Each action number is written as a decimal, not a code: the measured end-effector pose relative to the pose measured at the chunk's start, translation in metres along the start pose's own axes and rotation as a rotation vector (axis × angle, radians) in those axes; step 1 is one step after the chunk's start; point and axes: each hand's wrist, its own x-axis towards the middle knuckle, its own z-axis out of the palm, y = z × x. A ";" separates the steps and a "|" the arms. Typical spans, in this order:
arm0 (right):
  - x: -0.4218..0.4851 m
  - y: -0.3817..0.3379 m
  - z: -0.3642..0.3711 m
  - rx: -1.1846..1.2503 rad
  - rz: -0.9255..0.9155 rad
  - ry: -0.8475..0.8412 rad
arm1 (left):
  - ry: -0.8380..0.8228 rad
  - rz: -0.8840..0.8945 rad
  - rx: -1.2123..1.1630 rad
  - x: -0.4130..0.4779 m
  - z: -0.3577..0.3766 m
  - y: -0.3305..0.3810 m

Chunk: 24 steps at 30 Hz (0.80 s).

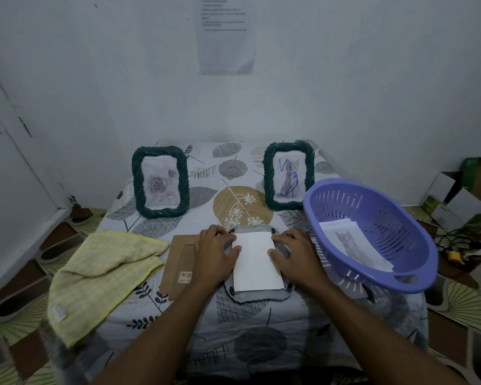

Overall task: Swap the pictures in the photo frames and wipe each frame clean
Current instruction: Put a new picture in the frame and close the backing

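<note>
1. Three photo frames are on the table. One, the face-down frame (257,297), lies flat at the front centre between the person's hands, with its grey scalloped edge showing.
2. One white sheet (257,262) lies in the open back of that frame, blank side up.
3. The left hand (217,254) curls over the frame's left side and the right hand (295,254) over its right side. Each thumb presses down on the near edge of the white sheet.
4. One brown backing board (178,262) with a barcode sticker lies flat just left of the frame, partly under the left hand.
5. Two green twisted frames stand upright at the back. The left green frame (184,184) holds a rose picture (160,184). The right green frame (268,182) holds a cat picture (289,176) scribbled over in blue.
6. One yellow cloth (103,273) lies crumpled on the table's left side, hanging over the edge.
7. One purple basket (386,226) sits tilted on the right. Inside is a grey cat print (353,247), with at least one more sheet beneath it.
8. One leaf-patterned tablecloth (245,329) covers the table.
9. One printed notice (225,34) hangs on the wall. Several cardboard boxes (456,195) sit on the floor to the right.
</note>
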 end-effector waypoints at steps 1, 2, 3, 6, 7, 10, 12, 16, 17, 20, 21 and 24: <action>0.000 0.000 0.000 -0.001 0.000 0.000 | 0.000 0.000 -0.001 0.000 0.000 0.000; 0.000 -0.001 0.000 -0.004 -0.001 0.001 | 0.001 0.001 -0.001 0.000 0.000 0.000; 0.000 -0.001 0.000 -0.006 -0.001 0.002 | 0.005 0.003 0.000 0.000 0.000 0.000; 0.000 -0.001 0.000 -0.005 0.014 0.002 | 0.011 0.003 0.006 0.000 0.000 0.001; 0.000 -0.002 0.000 -0.007 0.016 -0.002 | 0.010 0.002 0.007 0.000 0.000 0.001; 0.001 -0.003 -0.001 -0.005 0.019 -0.022 | -0.004 -0.003 0.003 0.002 0.000 0.001; 0.003 -0.004 -0.003 0.039 0.032 -0.018 | -0.006 -0.014 -0.013 0.004 -0.001 0.001; 0.013 -0.009 -0.006 0.070 0.013 0.045 | 0.022 -0.021 -0.052 0.013 -0.005 0.004; 0.017 -0.010 -0.006 0.063 0.011 0.048 | 0.023 -0.021 -0.057 0.016 -0.005 0.004; 0.028 -0.010 -0.006 0.044 0.028 0.040 | -0.008 -0.031 -0.040 0.023 -0.004 0.001; 0.031 -0.009 -0.005 0.038 0.041 0.037 | -0.019 -0.038 -0.026 0.024 -0.003 -0.001; 0.032 -0.005 0.000 0.014 0.069 0.046 | -0.011 -0.049 -0.027 0.023 0.001 -0.003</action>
